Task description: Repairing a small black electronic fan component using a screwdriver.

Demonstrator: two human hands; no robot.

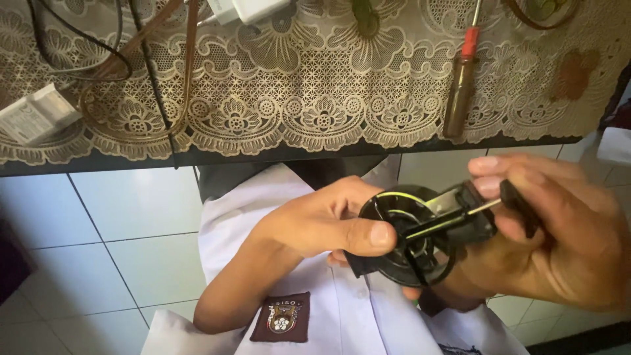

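steady the round black plastic fan-like housing (406, 240) with the left hand (322, 220), thumb pressed flat on the rim, fingers curled shut beneath. keep the thin metal shaft of the small black-handled tool (519, 205) level, probing gently inside the housing. right hand (559, 236) closed, pinching that handle, just right of the housing. beyond both hands, a red-and-brown screwdriver (462, 82) on lace cloth (315, 98).

My left hand (322, 220) reaches in from the left, forearm bare, thumb pressed flat forward. My right hand (559, 230) comes in from the right, fingers curled, thumb and forefinger pinched.
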